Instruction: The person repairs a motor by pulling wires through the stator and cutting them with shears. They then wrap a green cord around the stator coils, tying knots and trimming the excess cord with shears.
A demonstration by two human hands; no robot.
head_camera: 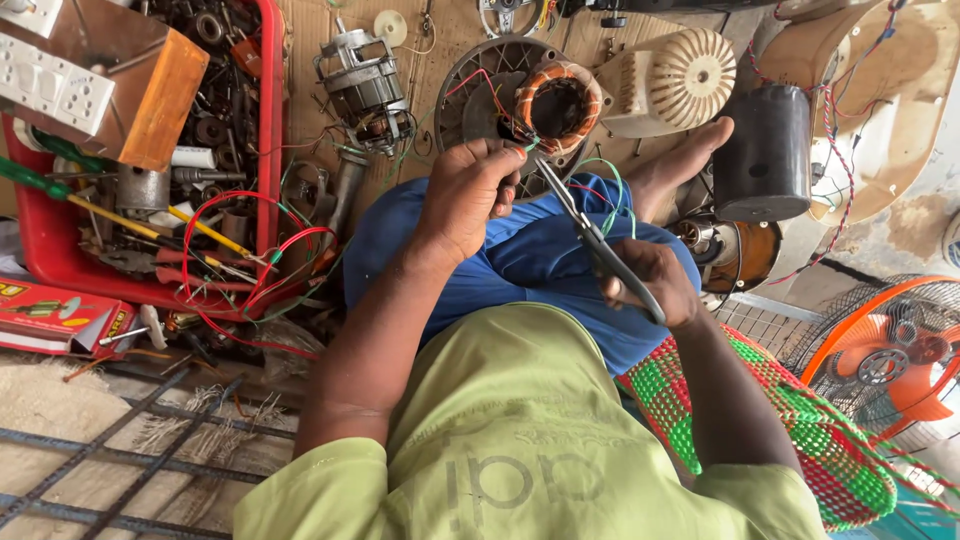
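On a workshop floor strewn with motor parts, a red tray (268,120) of tools and loose wire sits at far left, a bare motor (362,88) just beyond it. A seated person's left hand (468,195) pinches thin wires (505,115) leading from a copper-wound stator (558,105), which rests on a round grille above the knee. The right hand (650,282) is closed around the handles of pliers (590,235), their tips angled up toward the pinched wires. A bare foot (685,160) lies beside a black cylindrical motor housing (765,150). An orange fan (885,355) stands at far right.
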